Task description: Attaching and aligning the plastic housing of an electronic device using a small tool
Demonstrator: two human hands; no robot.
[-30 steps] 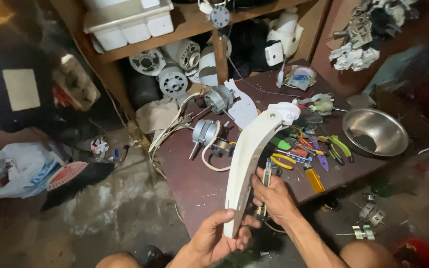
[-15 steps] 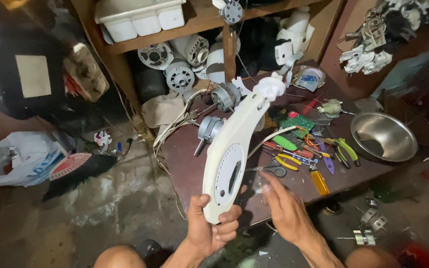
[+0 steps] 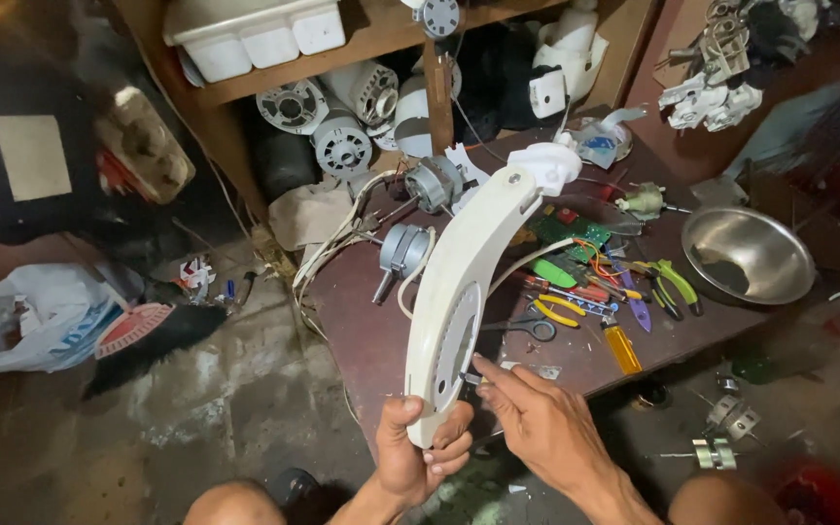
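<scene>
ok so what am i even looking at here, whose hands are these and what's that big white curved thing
There is no machine here: a person wears a camera on the head, so the one picture looks down at their own two hands.

The left hand grips the bottom end of a long white curved plastic housing, held up at a slant. The right hand reaches to its lower edge, fingertips pinching a small metal piece too small to identify.

Below is a dark red table. On it lie small electric motors, white wires, a green circuit board, scissors, pliers, screwdrivers and a steel bowl. Behind, a wooden shelf holds more motors and a white tub.
</scene>
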